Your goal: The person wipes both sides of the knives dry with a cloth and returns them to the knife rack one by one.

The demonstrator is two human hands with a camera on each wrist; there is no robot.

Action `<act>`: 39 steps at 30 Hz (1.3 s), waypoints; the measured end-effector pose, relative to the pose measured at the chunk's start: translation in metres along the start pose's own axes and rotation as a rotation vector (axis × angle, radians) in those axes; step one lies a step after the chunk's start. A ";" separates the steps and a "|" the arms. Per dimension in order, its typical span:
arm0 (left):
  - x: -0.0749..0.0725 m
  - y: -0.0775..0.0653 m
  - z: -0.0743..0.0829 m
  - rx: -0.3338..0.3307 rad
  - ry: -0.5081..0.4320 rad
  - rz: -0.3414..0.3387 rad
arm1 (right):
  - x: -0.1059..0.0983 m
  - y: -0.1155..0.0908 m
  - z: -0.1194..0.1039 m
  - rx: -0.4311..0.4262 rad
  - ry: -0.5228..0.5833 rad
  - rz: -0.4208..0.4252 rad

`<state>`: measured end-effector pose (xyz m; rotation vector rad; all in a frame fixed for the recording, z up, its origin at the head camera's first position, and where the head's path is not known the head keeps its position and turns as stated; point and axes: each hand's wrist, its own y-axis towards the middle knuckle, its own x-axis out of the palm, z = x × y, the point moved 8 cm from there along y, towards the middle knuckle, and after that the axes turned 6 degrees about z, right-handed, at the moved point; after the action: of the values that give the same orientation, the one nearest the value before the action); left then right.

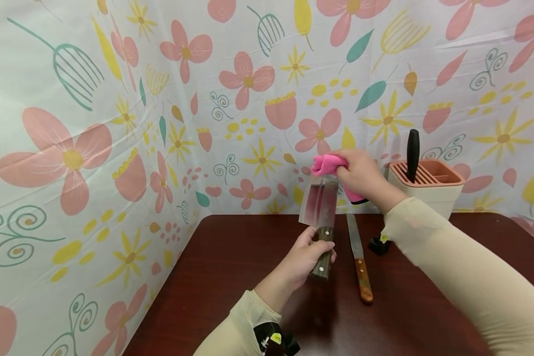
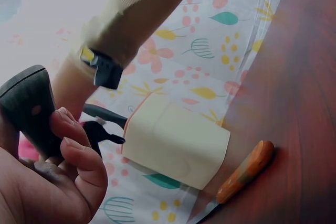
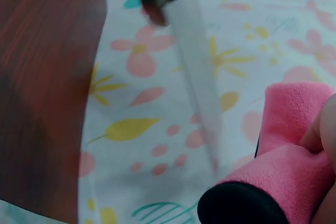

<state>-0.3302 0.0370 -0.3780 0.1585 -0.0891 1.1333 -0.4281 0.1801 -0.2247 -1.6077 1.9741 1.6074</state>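
Observation:
My left hand (image 1: pixel 295 257) grips the dark, riveted handle (image 1: pixel 324 257) of a cleaver, held up above the table with its broad blade (image 1: pixel 320 202) pointing away. In the left wrist view, the left hand's fingers (image 2: pixel 79 161) curl round that handle. My right hand (image 1: pixel 360 173) holds a bunched pink cloth (image 1: pixel 327 164) with black edging near the blade's far end. In the right wrist view the blade (image 3: pixel 197 72) appears nearly edge-on and blurred, beside the pink cloth (image 3: pixel 283 166). Whether cloth and blade touch, I cannot tell.
A knife with a wooden handle (image 1: pixel 362 282) lies on the dark red table (image 1: pixel 231 287), right of the cleaver. Behind the right forearm stands a cream knife block (image 1: pixel 431 198) with an orange slotted top and a black-handled knife (image 1: pixel 412 153) in it. Flower-patterned fabric (image 1: pixel 249 123) hangs behind.

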 end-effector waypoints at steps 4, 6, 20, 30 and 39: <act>0.003 -0.001 -0.002 -0.006 -0.007 -0.016 | 0.023 -0.001 0.013 0.070 -0.042 -0.064; 0.004 -0.001 -0.002 -0.004 -0.016 -0.020 | 0.032 -0.002 0.014 0.081 -0.058 -0.094; 0.006 -0.001 -0.001 0.017 -0.025 -0.014 | 0.058 -0.013 0.000 0.041 -0.047 -0.122; 0.002 0.001 -0.005 -0.014 -0.044 0.005 | 0.065 -0.027 -0.008 0.008 -0.053 -0.114; -0.004 0.004 -0.006 -0.008 -0.040 0.017 | 0.065 -0.043 -0.030 -0.086 -0.023 -0.145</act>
<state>-0.3358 0.0365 -0.3840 0.1735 -0.1309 1.1465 -0.4080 0.1218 -0.2816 -1.7108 1.7551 1.6679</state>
